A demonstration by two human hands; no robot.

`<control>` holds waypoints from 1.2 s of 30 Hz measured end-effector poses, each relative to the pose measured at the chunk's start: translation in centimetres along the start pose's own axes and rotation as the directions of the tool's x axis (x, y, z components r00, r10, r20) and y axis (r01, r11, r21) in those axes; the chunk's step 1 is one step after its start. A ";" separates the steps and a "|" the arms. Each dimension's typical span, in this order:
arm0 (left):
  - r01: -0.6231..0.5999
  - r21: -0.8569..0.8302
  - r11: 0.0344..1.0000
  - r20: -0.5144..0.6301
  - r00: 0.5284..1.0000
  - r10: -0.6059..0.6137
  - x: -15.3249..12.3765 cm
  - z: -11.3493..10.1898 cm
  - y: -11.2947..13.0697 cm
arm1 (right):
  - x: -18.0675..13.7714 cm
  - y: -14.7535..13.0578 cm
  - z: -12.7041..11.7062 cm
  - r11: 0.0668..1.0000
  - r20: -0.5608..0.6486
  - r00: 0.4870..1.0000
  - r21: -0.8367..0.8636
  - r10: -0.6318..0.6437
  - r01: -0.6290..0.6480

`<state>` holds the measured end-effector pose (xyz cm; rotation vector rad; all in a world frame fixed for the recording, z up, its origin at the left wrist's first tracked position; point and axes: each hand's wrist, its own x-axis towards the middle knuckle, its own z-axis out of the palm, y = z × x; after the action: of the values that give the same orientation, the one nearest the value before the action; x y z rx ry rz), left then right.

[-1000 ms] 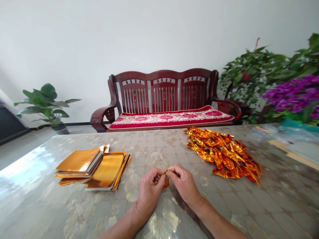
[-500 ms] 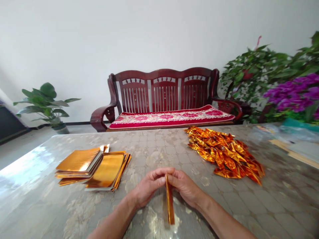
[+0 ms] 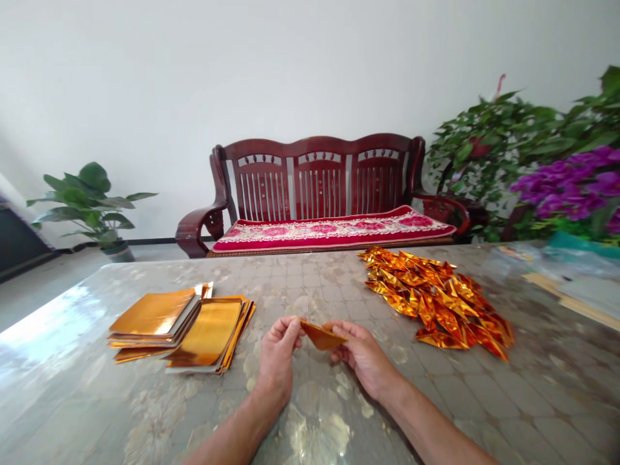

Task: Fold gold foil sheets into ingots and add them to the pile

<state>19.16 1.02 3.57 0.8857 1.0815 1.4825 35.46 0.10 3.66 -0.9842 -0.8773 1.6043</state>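
A pale, plain wall (image 3: 310, 64) is rising beyond both hands, while a long, glossy table with a grey-beige floral, tile-patterned top (image 3: 281, 278) is spreading beneath them. A dark red, slatted wooden bench (image 3: 320, 147) is standing across the table from the hands, bearing a red and white flowered seat cover (image 3: 324, 227). Leafy green plants (image 3: 465, 132) and a spray of purple flowers (image 3: 571, 187) are filling the far right, well beyond the right hand.

Nearer the right hand, a broad heap of pointed, shiny orange-gold foil shapes (image 3: 436, 300) is lying ahead and to the right. Two adjoining stacks of flat, gold foil-faced sheets (image 3: 210, 329) are resting to the left of the left hand.

Between the hands, the left hand (image 3: 278, 352) is pinching one corner of a small, folded gold foil piece (image 3: 320, 337) between thumb and fingers; the right hand (image 3: 361, 355) is gripping its opposite end. The work is seemingly running partway: many shapes are apparently lying finished, the held piece is looking half-made, and plenty of sheets are awaiting folding.
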 end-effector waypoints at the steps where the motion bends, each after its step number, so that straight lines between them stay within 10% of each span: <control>1: 0.000 -0.007 1.000 -0.036 0.999 0.000 0.2 -0.1 0.0 | 0.1 0.1 -0.2 1.000 -0.057 0.998 -0.005 -0.022 0.021; 9: -0.010 0.053 0.999 -0.167 0.986 0.019 0.3 -0.1 -0.5 | -0.5 0.5 1.3 0.972 -0.007 0.984 -0.157 -0.180 0.177; 21: 0.123 0.046 0.991 0.212 0.968 -0.130 -0.3 0.1 -1.1 | 0.0 0.9 1.1 0.938 -0.152 0.959 -0.291 -0.239 0.188; 36: 0.216 0.048 0.975 0.007 0.976 -0.217 0.0 -0.1 -0.8 | 0.3 0.2 -0.3 0.914 -0.197 0.899 -0.196 -0.392 0.356</control>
<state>19.31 1.02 2.77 0.7817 1.1698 1.2742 35.60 0.34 3.36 -1.0150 -0.9712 1.0820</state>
